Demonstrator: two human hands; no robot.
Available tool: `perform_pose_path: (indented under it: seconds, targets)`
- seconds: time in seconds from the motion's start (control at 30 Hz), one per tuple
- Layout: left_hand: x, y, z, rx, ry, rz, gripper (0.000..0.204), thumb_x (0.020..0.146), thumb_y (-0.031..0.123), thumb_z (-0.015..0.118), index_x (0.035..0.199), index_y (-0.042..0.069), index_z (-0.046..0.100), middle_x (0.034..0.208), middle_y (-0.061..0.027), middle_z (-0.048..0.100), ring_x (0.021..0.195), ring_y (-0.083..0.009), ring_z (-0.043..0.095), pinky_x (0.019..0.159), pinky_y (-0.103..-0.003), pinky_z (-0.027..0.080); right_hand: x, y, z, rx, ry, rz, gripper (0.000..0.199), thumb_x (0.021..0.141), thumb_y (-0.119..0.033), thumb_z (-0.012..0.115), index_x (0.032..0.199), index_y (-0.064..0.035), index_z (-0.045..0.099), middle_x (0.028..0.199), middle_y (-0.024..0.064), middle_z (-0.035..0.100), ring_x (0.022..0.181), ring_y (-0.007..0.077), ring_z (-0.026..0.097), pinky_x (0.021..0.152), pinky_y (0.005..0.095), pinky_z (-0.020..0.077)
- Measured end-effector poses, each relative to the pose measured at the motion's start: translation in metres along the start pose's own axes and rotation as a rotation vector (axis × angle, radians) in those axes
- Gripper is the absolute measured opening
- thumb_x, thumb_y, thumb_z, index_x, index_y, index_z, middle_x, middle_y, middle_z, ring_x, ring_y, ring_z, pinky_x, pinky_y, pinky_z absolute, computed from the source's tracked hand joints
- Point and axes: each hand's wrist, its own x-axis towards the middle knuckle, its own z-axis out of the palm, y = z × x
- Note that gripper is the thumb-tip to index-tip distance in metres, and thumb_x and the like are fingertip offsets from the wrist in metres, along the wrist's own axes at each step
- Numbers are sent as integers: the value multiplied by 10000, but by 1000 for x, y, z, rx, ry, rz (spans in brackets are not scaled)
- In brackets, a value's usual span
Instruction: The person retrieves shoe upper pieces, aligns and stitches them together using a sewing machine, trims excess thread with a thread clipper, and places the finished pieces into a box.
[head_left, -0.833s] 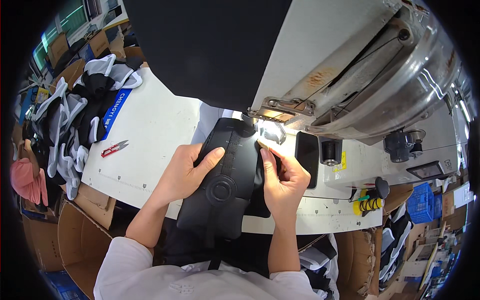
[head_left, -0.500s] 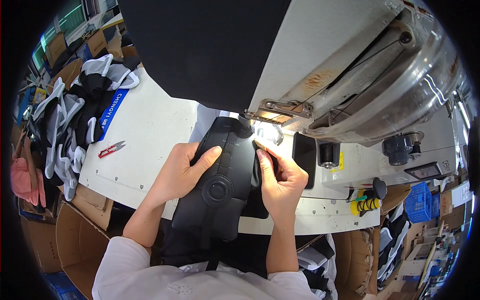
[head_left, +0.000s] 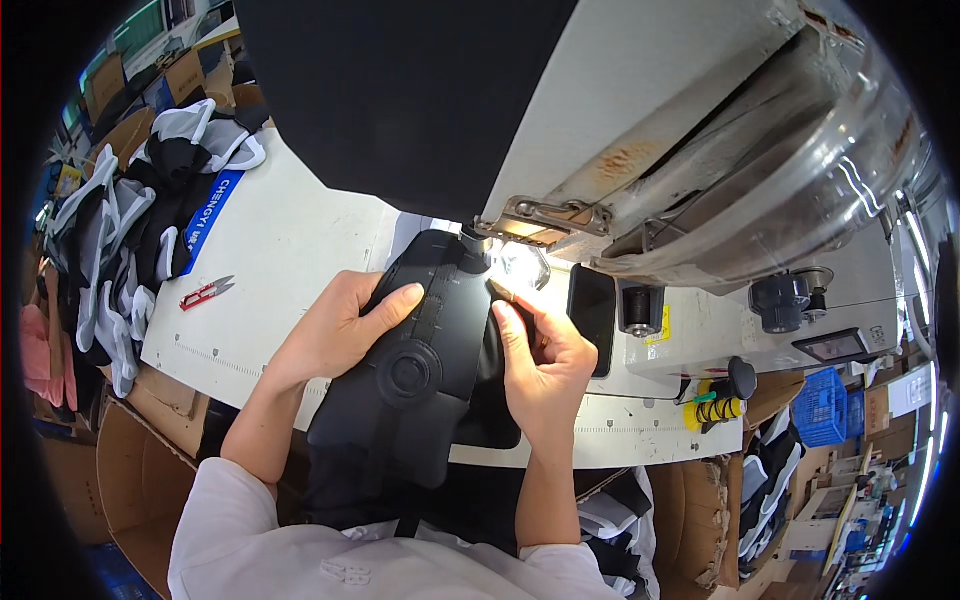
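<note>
A black padded panel (head_left: 455,350) with a raised round ring and a stitched strip lies under the head of a sewing machine (head_left: 560,215). Its far end meets the lit needle area. My left hand (head_left: 345,325) grips the panel's left edge, thumb on top and fingers hidden beneath. On the right side, close to the bright lamp spot, my right hand (head_left: 545,350) pinches the panel's edge between thumb and index finger, the other fingers curled. The panel's near end hangs over the table edge toward my lap.
Red-handled thread snips (head_left: 207,293) lie on the white table (head_left: 270,250) at left. Beyond them are piled black, grey and white pieces (head_left: 120,230). A dark phone-like slab (head_left: 592,320) and yellow-black spool (head_left: 715,412) are at right. Cardboard boxes (head_left: 140,490) stand below the table.
The whole view has shifted slightly left. The panel's near end has swung a little to the left, with both hands keeping their hold.
</note>
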Motion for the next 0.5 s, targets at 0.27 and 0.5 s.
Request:
perform_pose_path:
  seconds: [0.27,0.5]
  targets:
    - [-28,57,-10,379,216,521,658,704,453,827,1161,28,621,1284,-166,546,1191,-303,511,961,-416,422,-13,13,-17,500,-189,260,271,915,24,630,1179,67,586,1105,76,652,993,110,604,886,233,459]
    - [-59,70,4,1079,-514,705,550,709,223,740,1224,103,591,1468,-137,464,1426,-479,244,1114,-663,219,-24,6,-26,212,-81,-34,140,935,22,583,1061,3,641,1010,89,679,883,126,631,773,237,477]
